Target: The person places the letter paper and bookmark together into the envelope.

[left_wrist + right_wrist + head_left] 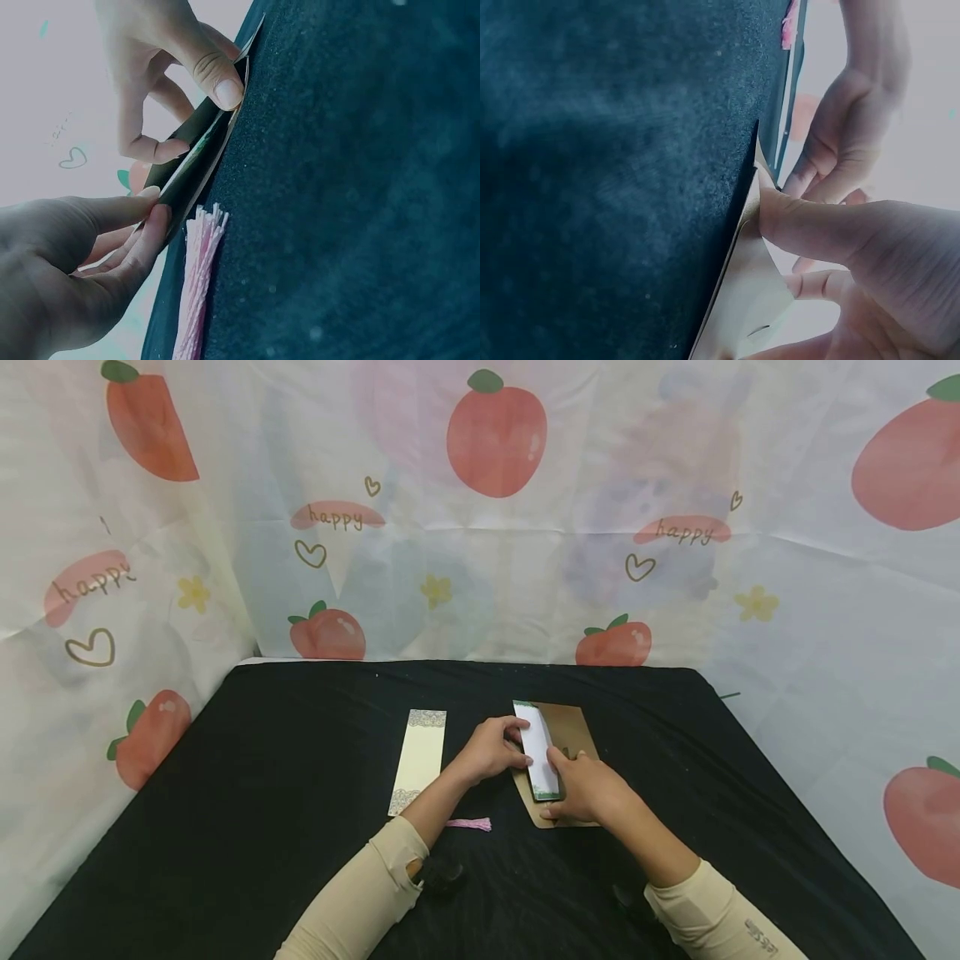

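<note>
A narrow white bookmark (537, 752) with green ends lies over a brown kraft-paper envelope (564, 724), right of the middle of the black table in the head view. My left hand (491, 750) pinches the bookmark's left long edge between thumb and fingers. From the right, my right hand (592, 787) holds the envelope near its lower part, the index fingertip at the bookmark's right edge. In the left wrist view, the right thumb (225, 90) presses on the layered paper edges, which stand slightly apart. The right wrist view shows that thumb over the brown paper (742, 277).
A cream bookmark (422, 760) with lace-patterned ends lies to the left, partly behind the left forearm. Its pink tassel (471, 824) sticks out past that forearm. Black cloth covers the table (300, 827); a fruit-printed curtain (495, 585) hangs behind.
</note>
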`<state>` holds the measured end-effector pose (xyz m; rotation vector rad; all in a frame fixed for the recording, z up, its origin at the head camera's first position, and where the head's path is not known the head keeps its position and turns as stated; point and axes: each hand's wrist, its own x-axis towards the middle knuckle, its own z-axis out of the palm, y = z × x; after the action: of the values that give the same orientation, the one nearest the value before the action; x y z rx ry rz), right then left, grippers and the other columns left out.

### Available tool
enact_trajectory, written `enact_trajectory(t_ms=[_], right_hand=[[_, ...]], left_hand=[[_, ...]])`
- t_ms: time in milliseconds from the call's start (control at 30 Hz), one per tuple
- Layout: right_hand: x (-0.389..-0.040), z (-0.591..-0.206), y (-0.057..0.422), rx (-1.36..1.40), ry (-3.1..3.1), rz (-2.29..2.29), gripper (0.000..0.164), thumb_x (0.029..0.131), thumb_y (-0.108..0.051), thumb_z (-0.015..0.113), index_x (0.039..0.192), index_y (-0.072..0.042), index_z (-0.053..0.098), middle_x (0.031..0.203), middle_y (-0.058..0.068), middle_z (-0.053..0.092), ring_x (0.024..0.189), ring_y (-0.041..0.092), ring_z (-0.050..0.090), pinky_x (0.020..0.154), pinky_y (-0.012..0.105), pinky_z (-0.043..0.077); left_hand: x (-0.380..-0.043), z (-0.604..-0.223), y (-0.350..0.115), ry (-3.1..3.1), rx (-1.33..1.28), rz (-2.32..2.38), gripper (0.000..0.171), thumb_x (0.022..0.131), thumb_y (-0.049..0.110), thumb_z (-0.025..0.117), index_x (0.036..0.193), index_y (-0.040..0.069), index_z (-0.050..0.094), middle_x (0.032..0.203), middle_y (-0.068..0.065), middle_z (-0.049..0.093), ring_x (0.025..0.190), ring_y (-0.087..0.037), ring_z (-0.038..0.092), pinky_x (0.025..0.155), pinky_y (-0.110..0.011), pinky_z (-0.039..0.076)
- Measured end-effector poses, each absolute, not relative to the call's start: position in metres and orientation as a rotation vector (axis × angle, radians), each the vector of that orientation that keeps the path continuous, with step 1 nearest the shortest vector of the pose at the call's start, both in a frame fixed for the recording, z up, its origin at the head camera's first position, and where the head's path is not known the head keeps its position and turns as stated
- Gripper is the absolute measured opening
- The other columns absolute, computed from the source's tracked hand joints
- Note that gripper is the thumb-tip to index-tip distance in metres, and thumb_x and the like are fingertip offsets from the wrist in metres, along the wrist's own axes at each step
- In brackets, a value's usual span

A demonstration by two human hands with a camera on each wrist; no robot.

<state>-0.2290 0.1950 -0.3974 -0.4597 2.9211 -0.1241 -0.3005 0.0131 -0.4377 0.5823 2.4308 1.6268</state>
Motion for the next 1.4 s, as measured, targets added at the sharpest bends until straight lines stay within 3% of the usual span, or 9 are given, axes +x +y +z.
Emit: enact_trajectory(t_ms=[567, 1033, 1400], right_hand=[[-0.2263, -0.3953, 0.1920, -0.493, 2.918, -0.127, 0.088, 0.074, -0.046, 0.093, 0.140, -0.006, 0.050, 0.110, 0.026, 0.062, 0.098, 0.042, 0.064, 0.080, 0.056, 0.053], [-0.2234, -0.3936, 0.1902, -0.521, 2.918, -0.139, 0.075, 0.073, -0.045, 0.094, 0.123, -0.009, 0.052, 0.096, 0.016, 0.061, 0.086, 0.035, 0.064, 0.072, 0.051, 0.053], [-0.2239, -0.3955, 0.1895, -0.512, 2.912, -0.132, 0.073, 0.074, -0.045, 0.093, 0.123, -0.010, 0.052, 0.098, 0.018, 0.061, 0.087, 0.035, 0.064, 0.073, 0.051, 0.054]], left_hand=[[-0.3010, -0.4384, 0.0155, 2.502, 0.589, 1.553, 0.056, 0.080, -0.006, 0.086, 0.132, -0.004, 0.065, 0.103, -0.013, 0.070, 0.079, -0.016, 0.071, 0.068, -0.027, 0.057], [-0.3024, -0.4386, 0.0146, 2.549, 0.630, 1.471, 0.059, 0.080, -0.003, 0.088, 0.134, -0.003, 0.064, 0.105, -0.011, 0.074, 0.080, -0.011, 0.070, 0.070, -0.024, 0.055], [-0.3024, -0.4398, 0.0141, 2.593, 0.680, 1.422, 0.059, 0.080, -0.002, 0.088, 0.133, -0.003, 0.065, 0.105, -0.012, 0.074, 0.078, -0.010, 0.069, 0.071, -0.023, 0.053]])
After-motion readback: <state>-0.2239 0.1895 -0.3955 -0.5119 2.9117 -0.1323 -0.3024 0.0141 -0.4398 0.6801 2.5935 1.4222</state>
